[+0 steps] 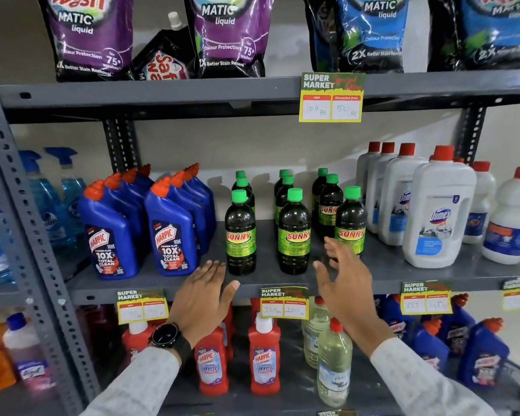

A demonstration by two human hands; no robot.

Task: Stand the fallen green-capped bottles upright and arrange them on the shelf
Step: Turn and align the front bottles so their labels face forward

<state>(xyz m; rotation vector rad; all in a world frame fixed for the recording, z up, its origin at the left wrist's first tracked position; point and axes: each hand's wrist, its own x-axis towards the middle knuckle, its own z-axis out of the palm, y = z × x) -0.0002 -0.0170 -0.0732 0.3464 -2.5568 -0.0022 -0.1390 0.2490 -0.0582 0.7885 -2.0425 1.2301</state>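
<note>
Green-capped bottles [294,223] upright in three rows mid-frame on shelf [382,271], left hand [206,298] and right hand [344,277] below them, fingers spread, gripping nothing

A grey metal shelf [282,280] is stocked with upright green-capped bottles [293,232], flanked by blue Harpic bottles [171,232] and white Domex bottles [436,211].

Bright even light, soft shadows behind bottles, wide-angle bending at edges.
</note>
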